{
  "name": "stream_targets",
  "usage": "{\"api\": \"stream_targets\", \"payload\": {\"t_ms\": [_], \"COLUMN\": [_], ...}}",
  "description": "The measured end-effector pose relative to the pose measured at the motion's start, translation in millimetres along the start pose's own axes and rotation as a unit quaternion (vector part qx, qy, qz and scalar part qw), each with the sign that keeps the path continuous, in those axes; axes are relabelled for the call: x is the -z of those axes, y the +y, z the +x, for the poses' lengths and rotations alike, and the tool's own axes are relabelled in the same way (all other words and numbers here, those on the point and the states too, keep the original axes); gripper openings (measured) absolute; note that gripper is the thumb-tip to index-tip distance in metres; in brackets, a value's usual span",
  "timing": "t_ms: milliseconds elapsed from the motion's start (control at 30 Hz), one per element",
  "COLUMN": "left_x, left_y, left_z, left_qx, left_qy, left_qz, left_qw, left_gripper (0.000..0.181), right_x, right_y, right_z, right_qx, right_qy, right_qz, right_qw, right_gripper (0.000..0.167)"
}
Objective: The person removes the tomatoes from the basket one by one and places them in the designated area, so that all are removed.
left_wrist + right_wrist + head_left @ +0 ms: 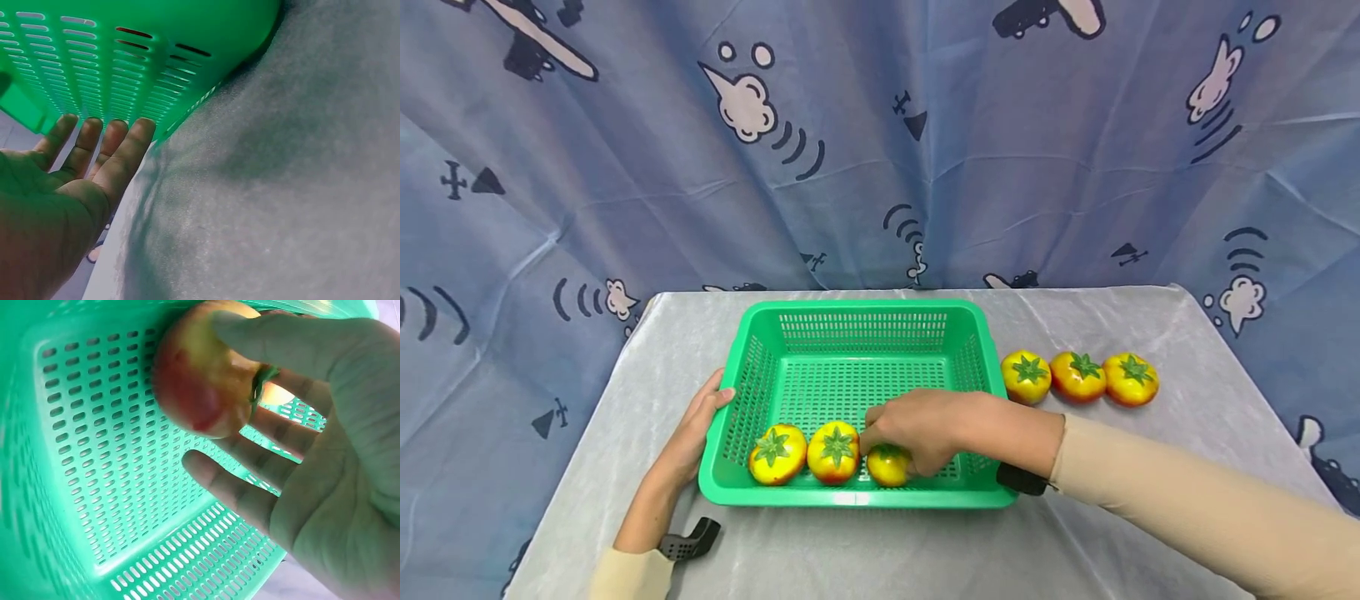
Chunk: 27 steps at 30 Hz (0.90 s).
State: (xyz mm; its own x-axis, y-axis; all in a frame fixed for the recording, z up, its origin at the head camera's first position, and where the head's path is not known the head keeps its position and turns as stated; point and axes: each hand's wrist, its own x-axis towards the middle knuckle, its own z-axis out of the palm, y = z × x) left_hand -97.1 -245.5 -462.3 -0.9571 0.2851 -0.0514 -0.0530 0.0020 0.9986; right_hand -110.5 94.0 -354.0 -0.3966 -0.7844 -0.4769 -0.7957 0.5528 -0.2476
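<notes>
A green basket [857, 497] stands on the table, with two yellow-red tomatoes [777, 454] [833, 452] along its near side. Beside them my right hand [925, 429] holds a third tomato [889, 467] inside the basket. In the right wrist view, the thumb and fingers of that hand [325, 437] lie around the tomato [200, 375]. My left hand [692, 425] touches the basket's left rim from outside; in the left wrist view its extended fingers [128, 153] rest against the slotted wall [144, 69].
Three more tomatoes [1026, 377] [1078, 377] [1131, 380] sit in a row on the grey cloth [865, 550], right of the basket. A blue patterned curtain [850, 167] hangs behind the table's far edge.
</notes>
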Motion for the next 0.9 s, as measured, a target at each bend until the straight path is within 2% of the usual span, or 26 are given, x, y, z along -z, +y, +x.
{"api": "stream_targets", "payload": {"t_ms": [300, 467, 700, 900], "left_x": [-1.9, -0.5, 2.1, 0.5], "left_y": [2.0, 0.8, -1.7, 0.1], "left_z": [2.2, 1.8, 0.7, -1.0], "left_qx": [0.004, 0.002, -0.002, 0.008], "left_qy": [-0.001, -0.006, -0.006, -0.003], "left_qz": [0.008, 0.004, -0.002, -0.006], "left_qw": [1.0000, 1.0000, 1.0000, 0.9999], "left_gripper": [0.058, 0.059, 0.059, 0.061], "right_x": [-2.3, -4.1, -1.1, 2.3], "right_y": [0.3, 1.1, 0.8, 2.1], "right_z": [-0.3, -1.3, -4.2, -11.7], "right_qx": [-0.010, -0.006, -0.018, -0.021], "right_qy": [-0.007, 0.000, 0.019, 0.061], "right_qz": [-0.008, -0.010, 0.007, 0.017], "right_qw": [0.9999, 0.9999, 0.9996, 0.9978], "right_gripper": [0.052, 0.045, 0.051, 0.054]}}
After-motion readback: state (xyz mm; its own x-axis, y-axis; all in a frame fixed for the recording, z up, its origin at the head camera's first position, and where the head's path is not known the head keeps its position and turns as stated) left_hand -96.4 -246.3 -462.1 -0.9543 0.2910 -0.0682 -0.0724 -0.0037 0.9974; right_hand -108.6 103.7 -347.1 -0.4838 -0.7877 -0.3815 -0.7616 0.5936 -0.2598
